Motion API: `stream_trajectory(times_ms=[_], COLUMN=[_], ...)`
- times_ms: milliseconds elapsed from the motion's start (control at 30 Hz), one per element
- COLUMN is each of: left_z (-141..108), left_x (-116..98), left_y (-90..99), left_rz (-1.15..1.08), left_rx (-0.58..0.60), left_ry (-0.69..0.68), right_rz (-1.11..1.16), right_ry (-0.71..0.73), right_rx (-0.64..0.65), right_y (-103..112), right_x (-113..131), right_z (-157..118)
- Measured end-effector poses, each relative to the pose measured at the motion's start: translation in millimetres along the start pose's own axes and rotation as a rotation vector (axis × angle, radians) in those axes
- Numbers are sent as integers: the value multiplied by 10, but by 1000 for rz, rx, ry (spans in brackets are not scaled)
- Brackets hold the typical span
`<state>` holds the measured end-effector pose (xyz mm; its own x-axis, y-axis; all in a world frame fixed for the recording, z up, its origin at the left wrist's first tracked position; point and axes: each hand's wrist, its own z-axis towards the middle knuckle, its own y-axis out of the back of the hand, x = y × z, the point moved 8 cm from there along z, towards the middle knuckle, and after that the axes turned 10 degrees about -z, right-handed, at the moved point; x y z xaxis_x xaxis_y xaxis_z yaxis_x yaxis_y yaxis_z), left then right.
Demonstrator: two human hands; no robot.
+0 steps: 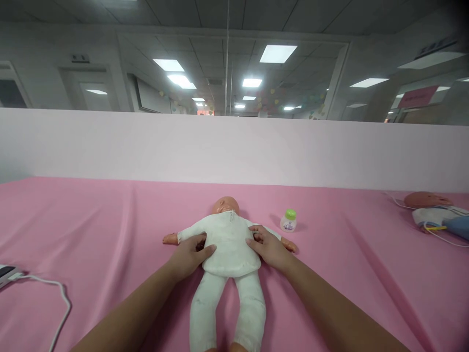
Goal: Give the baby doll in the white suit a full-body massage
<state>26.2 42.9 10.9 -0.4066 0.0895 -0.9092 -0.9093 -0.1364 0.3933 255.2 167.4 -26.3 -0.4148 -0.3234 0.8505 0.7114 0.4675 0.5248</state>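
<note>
A baby doll (231,244) in a white top and white trousers lies on its back on the pink sheet (146,215), head away from me and arms spread. My left hand (192,254) is at the left side of its torso, thumb on the top and fingers curled at the side. On the other side, my right hand (267,244) has its thumb and fingers against the top's edge, below the doll's arm. Both hands grip the sides of the torso. A small jar (288,221) with a green lid stands right of the doll's head.
At the far right lies another doll (427,199) with thin tubes and blue and white cloth. A white device (9,275) with a cable is at the left edge. A white wall (234,149) with glass above it stands behind the sheet.
</note>
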Motion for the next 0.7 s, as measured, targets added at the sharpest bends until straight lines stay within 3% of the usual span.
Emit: stream_trajectory(times_ms=[333,467,600,667,700], left_z=[-13,-94,-548,-901,-1076], left_x=[11,-121,-291,-181,-39], left_y=[37,186,324,285,139], left_rz=[151,287,400,316,239], left_rx=[-42,-179,-278,-226,-65], left_ry=[31,66,49,109,193], right_rz=[-3,52,57,55,55], right_ry=[-57,-63,-54,-51,-47], right_rx=[31,47,46,47,49], right_y=[-24,-38,-29,-15,-8], right_x=[-75,-89,-75,-64,-56], right_z=[41,62,60,46,38])
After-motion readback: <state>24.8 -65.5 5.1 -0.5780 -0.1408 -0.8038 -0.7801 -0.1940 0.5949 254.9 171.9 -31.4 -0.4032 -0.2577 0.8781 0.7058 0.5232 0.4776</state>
